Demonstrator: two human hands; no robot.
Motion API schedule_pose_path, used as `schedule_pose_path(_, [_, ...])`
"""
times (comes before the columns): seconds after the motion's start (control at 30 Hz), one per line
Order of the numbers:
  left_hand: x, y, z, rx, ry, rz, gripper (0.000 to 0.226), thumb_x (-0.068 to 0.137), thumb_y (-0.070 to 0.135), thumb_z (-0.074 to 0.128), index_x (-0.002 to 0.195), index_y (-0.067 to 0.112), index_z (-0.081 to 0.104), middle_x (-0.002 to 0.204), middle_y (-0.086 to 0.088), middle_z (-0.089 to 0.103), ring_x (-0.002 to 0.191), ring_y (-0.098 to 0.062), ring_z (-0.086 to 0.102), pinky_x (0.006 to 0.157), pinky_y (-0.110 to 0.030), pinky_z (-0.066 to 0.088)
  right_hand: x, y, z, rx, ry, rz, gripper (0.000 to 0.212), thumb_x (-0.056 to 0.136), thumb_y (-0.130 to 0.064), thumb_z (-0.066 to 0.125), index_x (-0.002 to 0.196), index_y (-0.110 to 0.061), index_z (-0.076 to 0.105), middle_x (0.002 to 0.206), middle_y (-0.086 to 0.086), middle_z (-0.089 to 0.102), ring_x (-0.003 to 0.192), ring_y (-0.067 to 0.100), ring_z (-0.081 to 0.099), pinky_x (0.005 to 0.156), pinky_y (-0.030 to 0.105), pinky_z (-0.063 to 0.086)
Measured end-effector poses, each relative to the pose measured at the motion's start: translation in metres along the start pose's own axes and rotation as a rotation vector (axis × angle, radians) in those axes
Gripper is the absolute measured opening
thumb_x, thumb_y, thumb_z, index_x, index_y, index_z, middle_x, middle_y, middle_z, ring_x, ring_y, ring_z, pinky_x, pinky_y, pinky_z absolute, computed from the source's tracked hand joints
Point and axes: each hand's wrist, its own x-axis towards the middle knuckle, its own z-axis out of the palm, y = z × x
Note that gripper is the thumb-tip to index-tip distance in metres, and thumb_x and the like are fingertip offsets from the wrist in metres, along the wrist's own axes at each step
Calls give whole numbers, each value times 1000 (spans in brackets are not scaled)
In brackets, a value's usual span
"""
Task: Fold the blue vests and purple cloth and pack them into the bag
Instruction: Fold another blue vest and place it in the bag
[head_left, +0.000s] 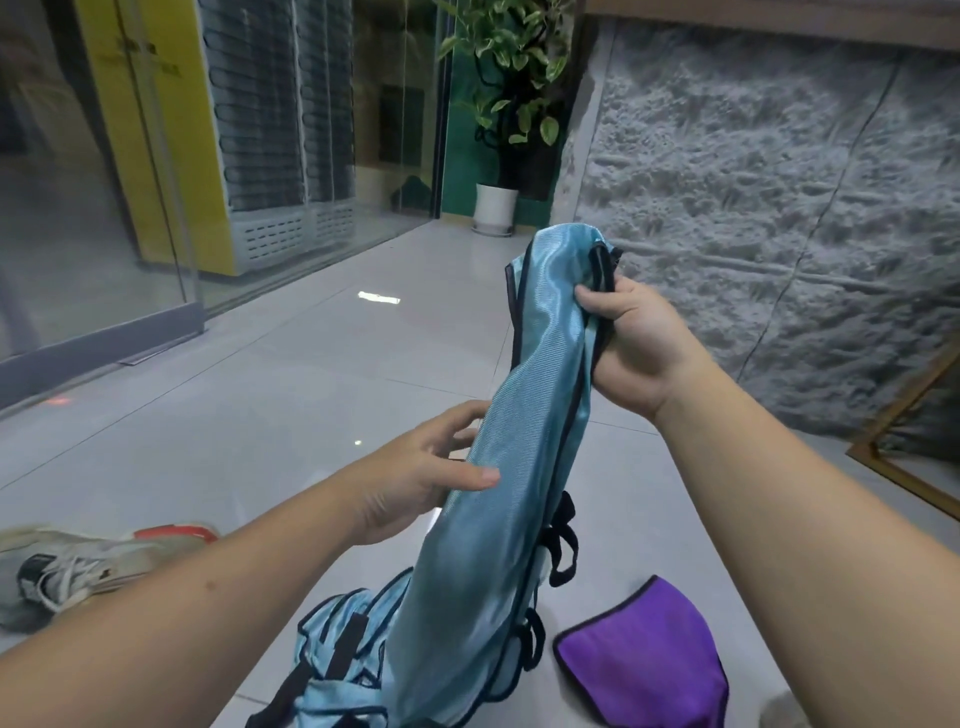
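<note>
Grey tiled floor (270, 395) fills the lower frame; a rough stone wall (753, 208) occupies the upper right. A blue vest (524, 415) hangs bunched through the centre, its lower end meeting a heap of further blue vests (337, 670) at bottom centre. The right hand (631, 345) clamps the vest's top, fingers curled round it. The left hand (426, 467) touches its middle, fingers apart, thumb on the fabric. Purple cloth (644, 660) lies lower right. A potted plant (506, 104) stands top centre. A shoe (78, 566), possibly a pair, lies at lower left.

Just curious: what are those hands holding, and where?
Right hand grips a blue vest near its top; left hand touches its middle edge.
</note>
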Motion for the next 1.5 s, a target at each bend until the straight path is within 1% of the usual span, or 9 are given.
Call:
schedule_pose_path(0.23, [1, 12, 7, 393, -105, -110, 52, 81, 37, 77, 127, 13, 69, 125, -9, 74, 114, -23, 71, 96, -34, 53, -1, 3, 0, -39, 10, 26, 28, 106, 2, 43, 120, -4, 66, 107, 15, 76, 94, 27, 74, 91, 40, 62])
schedule_pose_path(0.4, [-3, 19, -16, 474, -12, -70, 64, 75, 68, 70, 110, 16, 77, 108, -12, 74, 96, -21, 66, 85, -37, 55, 1, 2, -7, -165, 140, 48, 34, 104, 8, 40, 120, -4, 68, 108, 17, 77, 100, 32, 74, 97, 45, 60])
schedule_pose_path(0.6, [-5, 24, -39, 345, 293, 151, 38, 73, 19, 77, 108, 6, 72, 100, -17, 75, 87, -24, 70, 80, -41, 55, 4, 2, -17, -336, 277, 29, 43, 101, 7, 38, 119, -13, 72, 117, 20, 76, 114, 41, 71, 99, 56, 57])
schedule_pose_path(0.73, [-3, 23, -39, 391, 399, 212, 34, 68, 13, 84, 95, 11, 64, 98, -23, 73, 83, -27, 71, 81, -46, 59, 1, 5, -15, -357, 277, -3, 44, 103, 2, 39, 118, -23, 72, 116, 13, 77, 110, 35, 74, 93, 48, 60])
schedule_pose_path(0.9, [-6, 23, -39, -50, 352, 50, 60, 61, -5, 88, 116, 7, 66, 114, -20, 76, 93, -31, 76, 76, -37, 65, -1, -1, -15, -188, 222, 12, 35, 108, -3, 42, 127, -18, 67, 123, 11, 76, 117, 31, 71, 100, 51, 57])
schedule_pose_path(1.07, [-16, 15, -50, -149, 96, -155, 81, 39, 24, 104, 113, 1, 78, 126, -21, 72, 105, -30, 74, 90, -39, 62, 0, -1, -10, -171, 145, 46, 33, 107, 0, 43, 131, -9, 64, 119, 16, 76, 110, 31, 75, 90, 47, 62])
schedule_pose_path(1.17, [-17, 12, -49, -261, 38, -174, 81, 31, 21, 102, 107, 4, 81, 112, -19, 76, 94, -31, 76, 84, -42, 64, 8, 11, -14, -127, 154, 112, 36, 103, 6, 43, 135, 2, 59, 128, 24, 70, 118, 36, 70, 98, 46, 59])
schedule_pose_path(1.33, [-12, 10, -38, -400, 34, -133, 75, 23, 19, 99, 95, 5, 82, 91, -16, 77, 78, -32, 77, 71, -41, 65, 13, 42, -25, -66, 214, 266, 34, 103, 5, 42, 132, 12, 58, 115, 25, 74, 94, 31, 78, 76, 38, 66])
schedule_pose_path(1.5, [1, 5, -23, -514, 29, -95, 71, 37, 26, 101, 100, 3, 82, 98, -15, 78, 86, -30, 78, 74, -40, 64, -7, 76, -38, 193, 205, 264, 47, 100, -36, 59, 123, 3, 70, 114, 20, 76, 98, 35, 76, 85, 43, 62])
